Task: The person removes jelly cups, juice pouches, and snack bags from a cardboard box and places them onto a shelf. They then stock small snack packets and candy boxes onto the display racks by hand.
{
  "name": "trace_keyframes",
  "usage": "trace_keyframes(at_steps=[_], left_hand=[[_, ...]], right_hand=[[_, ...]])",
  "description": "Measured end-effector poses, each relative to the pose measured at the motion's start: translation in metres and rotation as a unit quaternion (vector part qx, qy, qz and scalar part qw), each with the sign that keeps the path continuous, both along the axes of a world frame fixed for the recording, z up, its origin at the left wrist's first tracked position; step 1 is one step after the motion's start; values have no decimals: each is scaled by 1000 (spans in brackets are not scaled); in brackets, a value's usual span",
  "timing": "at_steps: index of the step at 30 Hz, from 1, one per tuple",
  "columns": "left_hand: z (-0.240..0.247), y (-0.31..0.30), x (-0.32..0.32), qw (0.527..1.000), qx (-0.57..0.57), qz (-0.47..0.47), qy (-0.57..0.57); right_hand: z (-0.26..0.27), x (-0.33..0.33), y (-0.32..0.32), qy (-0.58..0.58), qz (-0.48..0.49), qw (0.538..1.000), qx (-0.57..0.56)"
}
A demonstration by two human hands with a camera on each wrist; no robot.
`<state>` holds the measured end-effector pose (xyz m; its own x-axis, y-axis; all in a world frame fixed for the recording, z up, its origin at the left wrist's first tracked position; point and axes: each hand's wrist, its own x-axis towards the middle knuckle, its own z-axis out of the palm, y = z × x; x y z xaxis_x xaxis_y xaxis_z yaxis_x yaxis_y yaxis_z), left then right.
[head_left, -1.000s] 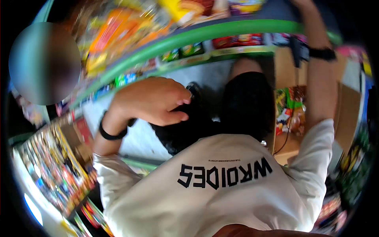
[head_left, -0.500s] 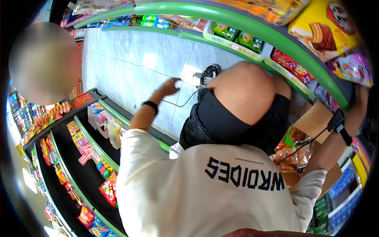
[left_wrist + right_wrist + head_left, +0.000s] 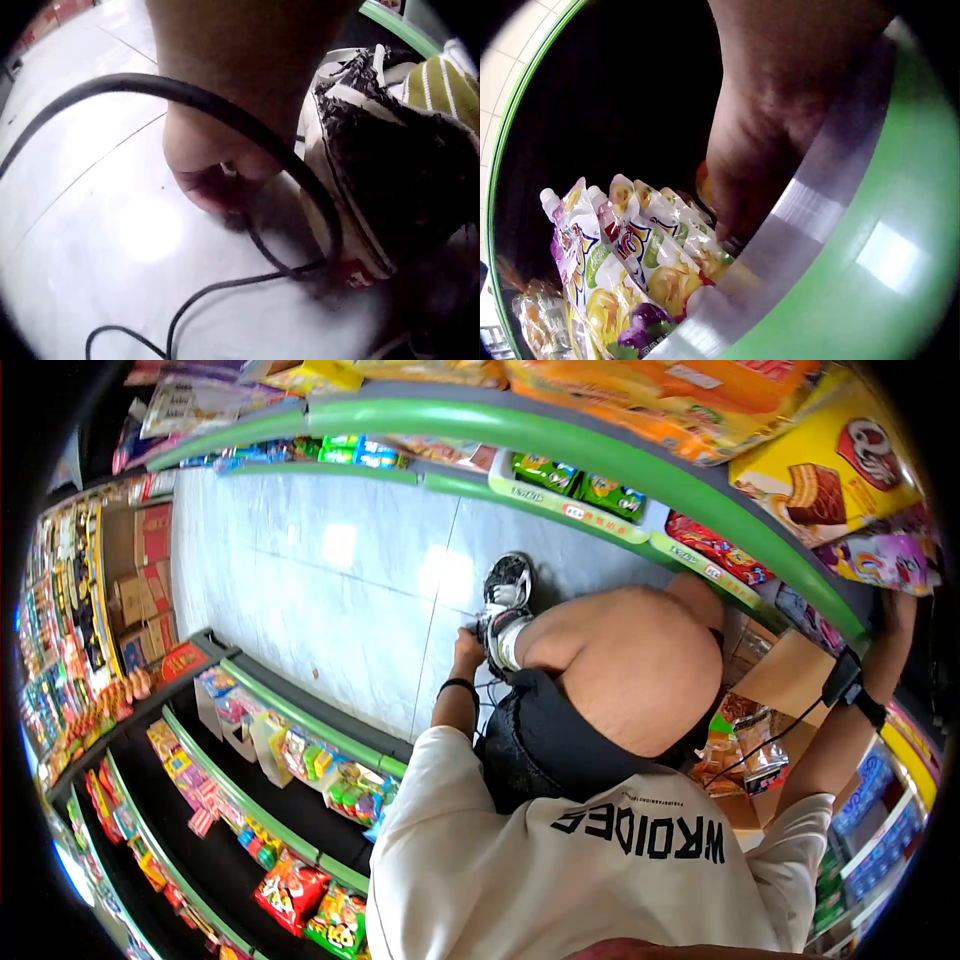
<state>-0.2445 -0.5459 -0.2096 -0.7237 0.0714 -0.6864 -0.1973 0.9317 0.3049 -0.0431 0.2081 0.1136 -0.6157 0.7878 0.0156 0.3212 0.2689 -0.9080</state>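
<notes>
In the head view the left hand (image 3: pixel 467 650) is low beside a black-and-white shoe (image 3: pixel 508 582). The left wrist view shows that hand (image 3: pixel 221 165) with curled fingers pinching a thin black cable (image 3: pixel 259 244) just above the floor, left of the shoe (image 3: pixel 390 157). The right hand (image 3: pixel 899 610) reaches into the shelf at the right, beneath a purple packet (image 3: pixel 880 563). Up close, the right hand (image 3: pixel 754 172) is in shadow behind the shelf's clear edge strip (image 3: pixel 810 210), beside a row of spouted pouches (image 3: pixel 619 262); its fingertips are hidden.
A cardboard box (image 3: pixel 790 675) holding packaged food stands right of the bent knee. Green-edged shelves (image 3: pixel 560 440) of snacks run across the top, and a tiered rack (image 3: pixel 230 780) stands at lower left. Pale floor tiles (image 3: pixel 300 580) lie between them.
The left hand has come down from mid-air to beside the shoe. The body has leaned lower and the view has shifted. The right hand remains at the right-hand shelf.
</notes>
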Motion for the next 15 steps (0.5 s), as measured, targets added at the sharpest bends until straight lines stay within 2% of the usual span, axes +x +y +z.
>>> trace_keyframes(at_steps=[2,3,6,7,8,9,10,12,15], left_hand=[[8,-6,1,996,-58,-67,-31],[21,-19,7,985,-87,-139,-47],[52,-102,20,932,-142,-326,-67],[55,-142,25,905,-193,-370,-85],[87,-160,24,872,-255,-403,-107],[107,-180,19,857,-309,-379,-160],[140,-189,10,801,-352,-427,-229],[119,-297,15,772,-405,-456,-183],[162,-264,-34,787,-419,-414,-184]], right_hand=[[3,5,-3,-2,-3,1000,-2],[2,5,-3,-1,-2,1000,-4],[2,-3,-2,6,4,1000,-6],[5,-11,2,10,12,1000,-5],[9,-17,4,14,18,1000,-2],[14,-24,4,15,24,1000,-5],[14,-25,5,28,22,999,12],[26,-33,-12,40,26,998,42],[48,-46,-46,42,20,995,84]])
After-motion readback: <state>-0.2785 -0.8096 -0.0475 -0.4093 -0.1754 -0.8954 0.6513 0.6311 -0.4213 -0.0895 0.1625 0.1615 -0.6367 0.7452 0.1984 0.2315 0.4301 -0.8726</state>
